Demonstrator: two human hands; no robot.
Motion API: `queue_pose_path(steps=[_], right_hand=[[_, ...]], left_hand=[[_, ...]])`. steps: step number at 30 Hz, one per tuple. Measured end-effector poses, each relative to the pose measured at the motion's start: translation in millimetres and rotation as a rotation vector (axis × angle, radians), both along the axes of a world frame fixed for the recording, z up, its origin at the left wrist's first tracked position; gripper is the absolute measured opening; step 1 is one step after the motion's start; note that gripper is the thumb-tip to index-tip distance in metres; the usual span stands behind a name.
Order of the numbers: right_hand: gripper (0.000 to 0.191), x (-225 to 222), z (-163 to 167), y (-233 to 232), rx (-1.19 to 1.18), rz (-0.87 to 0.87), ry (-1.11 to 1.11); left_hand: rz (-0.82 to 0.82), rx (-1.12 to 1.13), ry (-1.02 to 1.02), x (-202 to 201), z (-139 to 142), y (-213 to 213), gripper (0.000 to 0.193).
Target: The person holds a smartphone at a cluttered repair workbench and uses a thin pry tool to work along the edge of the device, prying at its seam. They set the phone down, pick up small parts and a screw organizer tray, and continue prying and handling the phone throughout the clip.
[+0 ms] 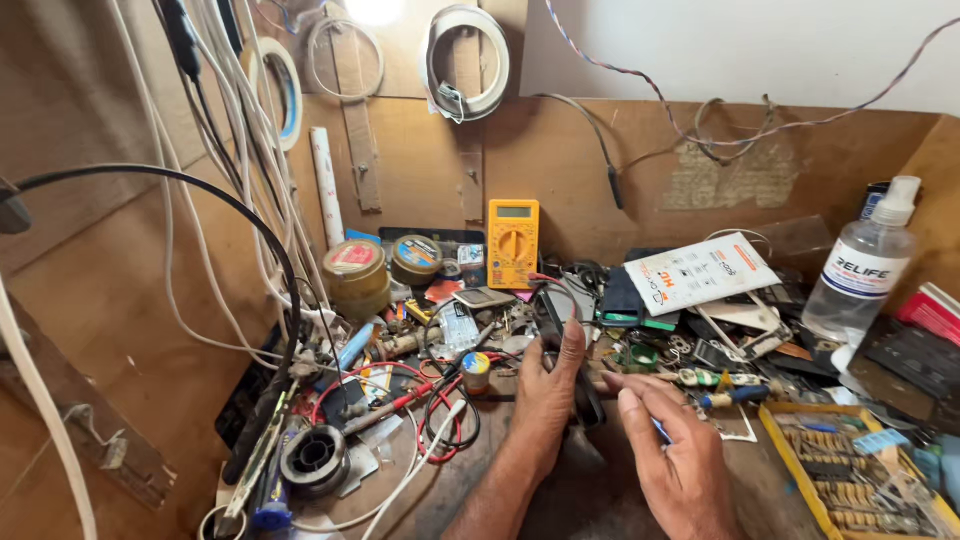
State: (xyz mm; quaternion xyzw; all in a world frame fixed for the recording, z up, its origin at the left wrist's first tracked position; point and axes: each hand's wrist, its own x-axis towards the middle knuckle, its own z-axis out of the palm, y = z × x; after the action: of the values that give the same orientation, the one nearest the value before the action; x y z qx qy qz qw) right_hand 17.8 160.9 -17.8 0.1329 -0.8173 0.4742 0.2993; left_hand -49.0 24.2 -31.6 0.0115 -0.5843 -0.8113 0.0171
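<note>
At the bottom centre of the frame the right hand (680,455) rests low over the counter (590,500), fingers curled in around a thin tool with a blue tip (661,431); the forefinger stretches left toward the other hand. Just beside it, the left hand (548,395) stands with the thumb up and is wrapped about a dark, slim phone-like device (585,395), which stands on edge between the two hands; how tightly the fingers close behind it cannot be told.

At the lower right edge sits a yellow tray (775,440) of small parts. At the lower left lie a solder spool (314,455) and a tangle of red and white leads (425,400).

Further back, near the middle, a small cylinder with a yellow and blue top (476,370) stands just left of the left hand. Screwdrivers with coloured handles (715,385) lie to the right of the hands amid loose parts.

Beyond that, a yellow multimeter (513,243) leans against the wooden back wall at the centre, with two tape rolls (356,275) to its left and a white printed packet (700,270) to its right. A clear plastic bottle with a white cap (862,270) stands at the right. White cables (240,150) hang down the upper left, and a coil of white cable (465,62) hangs at the top centre.
</note>
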Motion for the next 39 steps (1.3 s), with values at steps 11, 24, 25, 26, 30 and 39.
queue_pose_path(steps=[11, 24, 25, 26, 30, 39], right_hand=[[0.028, 11.2, -5.2, -8.7, 0.199, -0.005, 0.066], [0.02, 18.8, 8.2, 24.3, -0.067, -0.257, -0.037], [0.022, 18.5, 12.8, 35.5, -0.122, -0.346, -0.124], [0.022, 19.2, 15.8, 45.5, -0.062, -0.409, -0.225], [0.022, 20.4, 16.2, 64.1, 0.111, -0.55, -0.571], [0.018, 25.2, -10.9, 49.9, 0.41, -0.431, -0.171]], left_hand=[[0.063, -0.057, 0.046, 0.9, -5.7, -3.2, 0.081], [0.037, 0.129, -0.088, 2.6, 6.2, -8.5, 0.056], [0.049, 0.183, -0.023, 2.4, 8.8, -8.9, 0.057], [0.064, 0.236, 0.037, 4.0, 10.1, -8.4, 0.058], [0.041, 0.216, 0.022, 9.5, 14.7, -6.9, 0.059], [0.124, 0.291, 0.127, 11.0, 13.8, -12.2, 0.049]])
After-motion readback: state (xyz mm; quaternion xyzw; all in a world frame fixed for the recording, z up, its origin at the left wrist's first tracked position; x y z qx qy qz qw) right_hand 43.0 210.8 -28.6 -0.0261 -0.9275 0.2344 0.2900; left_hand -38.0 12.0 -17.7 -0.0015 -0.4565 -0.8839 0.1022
